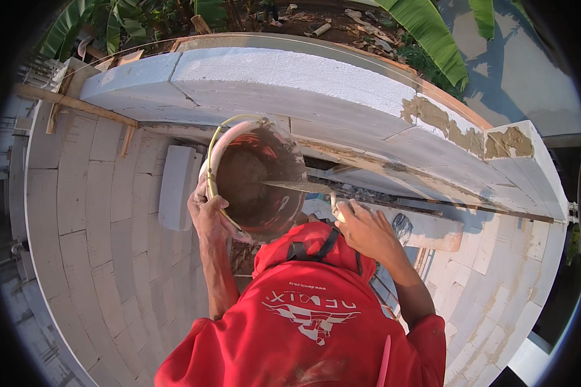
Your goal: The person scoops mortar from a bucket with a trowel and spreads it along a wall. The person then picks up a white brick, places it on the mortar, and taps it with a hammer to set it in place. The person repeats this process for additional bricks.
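Note:
My left hand (210, 218) grips the rim of a round bucket (221, 143), which is tilted so that its mouth faces up toward me. Grey-brown mortar (242, 177) lies at the bottom and coats the inner wall. A thin yellowish handle (209, 171) hangs along the bucket's left side. In my right hand (368, 231), fingers closed round the grip, is a trowel (297, 186); its flat blade reaches into the bucket. How much mortar the blade carries I cannot tell.
Ahead runs a low wall of white blocks (290, 74), with wet mortar (442, 122) spread on its right end. A wooden batten (77, 102) juts in at left. Block walls (90, 213) drop away on both sides. A loose white block (176, 187) sits left of the bucket.

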A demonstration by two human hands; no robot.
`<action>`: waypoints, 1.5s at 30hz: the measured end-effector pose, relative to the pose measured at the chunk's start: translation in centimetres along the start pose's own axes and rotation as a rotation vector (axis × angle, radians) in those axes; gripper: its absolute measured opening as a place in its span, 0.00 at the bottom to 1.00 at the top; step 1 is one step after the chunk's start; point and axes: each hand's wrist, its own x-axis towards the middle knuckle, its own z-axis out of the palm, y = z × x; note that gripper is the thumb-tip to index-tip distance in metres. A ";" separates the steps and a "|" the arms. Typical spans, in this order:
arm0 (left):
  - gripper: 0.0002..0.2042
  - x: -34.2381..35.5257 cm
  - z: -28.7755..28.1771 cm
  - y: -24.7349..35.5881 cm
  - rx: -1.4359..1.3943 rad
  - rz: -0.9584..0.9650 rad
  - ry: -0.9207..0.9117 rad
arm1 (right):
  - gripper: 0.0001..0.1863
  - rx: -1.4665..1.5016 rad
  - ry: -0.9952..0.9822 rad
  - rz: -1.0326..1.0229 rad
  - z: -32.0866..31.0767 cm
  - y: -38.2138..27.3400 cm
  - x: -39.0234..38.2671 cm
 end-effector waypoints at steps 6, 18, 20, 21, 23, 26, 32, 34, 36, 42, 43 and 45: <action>0.22 -0.4 2.0 3.4 0.068 0.056 -0.054 | 0.16 -0.202 -0.176 -0.296 2.0 -4.7 8.3; 0.27 -0.3 1.8 0.6 -0.157 0.002 0.022 | 0.23 1.528 -0.964 0.002 2.2 -2.6 8.1; 0.25 -0.3 1.4 0.2 -0.262 0.017 0.027 | 0.26 1.616 -0.939 -0.009 1.8 -1.5 6.8; 0.25 -0.3 1.1 0.0 -0.301 0.008 0.026 | 0.27 1.626 -0.892 -0.016 1.3 -0.8 6.1; 0.24 -0.3 0.6 -0.3 -0.329 -0.022 0.081 | 0.28 1.642 -0.805 -0.030 -0.5 0.5 4.7; 0.22 -0.3 -0.2 -0.6 -0.309 -0.041 0.090 | 0.28 1.556 -0.574 0.013 -5.1 2.5 2.8; 0.17 -0.3 -1.1 -1.2 -0.183 -0.035 0.147 | 0.26 0.436 0.164 0.038 -12.4 5.8 1.9; 0.15 -0.4 -1.1 -1.2 -0.181 -0.031 0.167 | 0.25 0.215 0.367 0.009 -12.1 6.3 3.8; 0.18 -0.7 -1.2 -1.2 -0.183 0.000 0.153 | 0.22 -0.075 0.407 0.155 -10.9 6.8 6.2; 0.24 -1.6 -2.3 -1.8 -0.239 0.004 0.232 | 0.21 -0.075 0.469 0.194 -9.1 7.9 6.4; 0.22 -1.7 -2.5 -1.9 -0.271 0.028 0.173 | 0.21 -0.022 0.468 0.220 -9.1 7.8 6.1; 0.25 -1.7 -3.0 -2.1 -0.231 -0.028 0.160 | 0.22 0.164 0.495 0.220 -9.3 7.3 5.6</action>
